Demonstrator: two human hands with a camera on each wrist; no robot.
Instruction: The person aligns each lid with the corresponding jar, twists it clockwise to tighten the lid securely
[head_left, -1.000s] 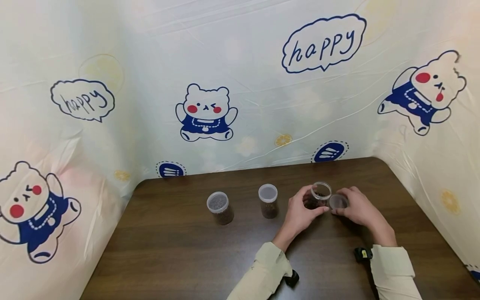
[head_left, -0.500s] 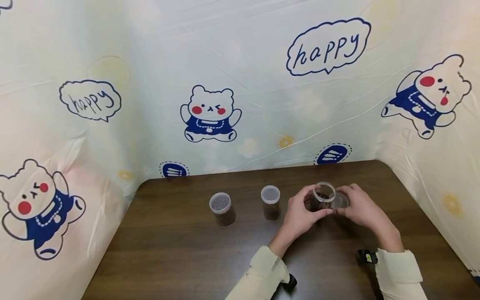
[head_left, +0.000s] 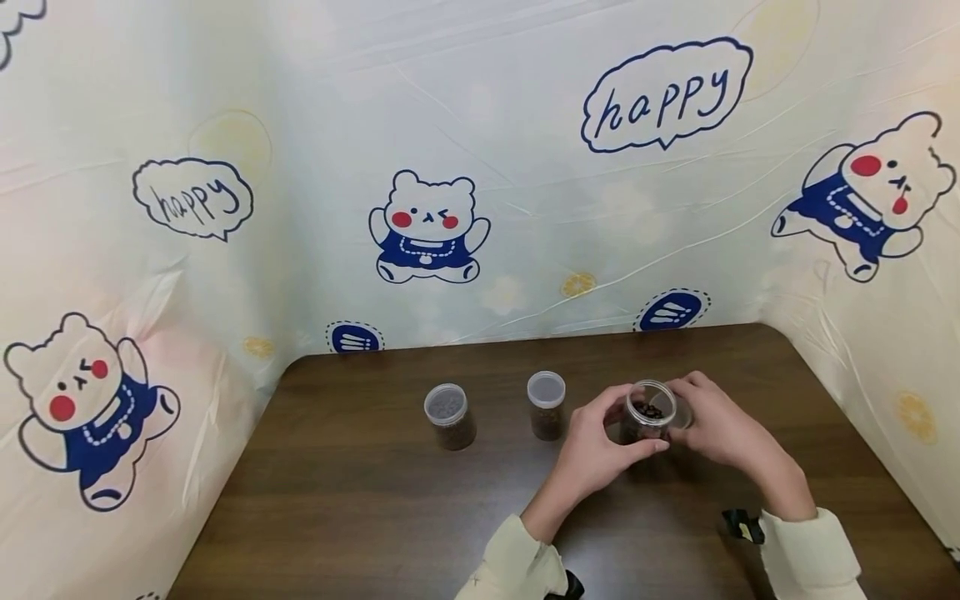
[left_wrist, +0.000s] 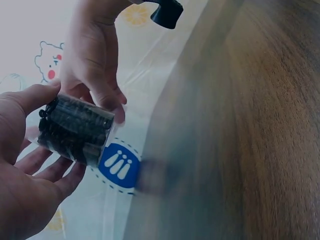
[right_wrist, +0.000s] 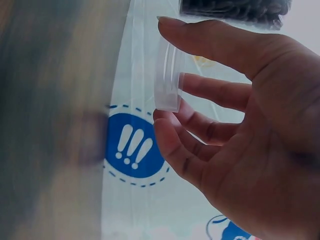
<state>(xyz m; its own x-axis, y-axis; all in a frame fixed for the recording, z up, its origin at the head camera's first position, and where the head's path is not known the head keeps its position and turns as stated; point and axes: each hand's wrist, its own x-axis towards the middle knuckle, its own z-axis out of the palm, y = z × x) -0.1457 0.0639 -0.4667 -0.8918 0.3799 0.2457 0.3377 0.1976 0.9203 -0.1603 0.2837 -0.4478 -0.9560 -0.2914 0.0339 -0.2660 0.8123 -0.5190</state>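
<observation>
My left hand (head_left: 596, 446) grips a clear, open-topped jar (head_left: 647, 427), thumb on one side and fingers on the other. Dark bean-like pieces (left_wrist: 75, 131) lie inside it. In the left wrist view the jar's base looks raised off the table. Close on the jar's right, my right hand (head_left: 723, 425) pinches a translucent round lid (right_wrist: 169, 75) by its rim, between thumb and fingers. From the head view the jar and fingers hide most of the lid. The lid is apart from the jar's mouth.
Two lidded jars with dark contents, a wider one (head_left: 452, 418) and a slimmer one (head_left: 547, 407), stand to the left on the brown wooden table (head_left: 360, 517). A printed curtain (head_left: 525, 208) borders the table's back and sides.
The left hand has brought the jar slightly nearer to me. The right hand has shifted the lid lower, where the jar now largely covers it. The head view has turned slightly left.
</observation>
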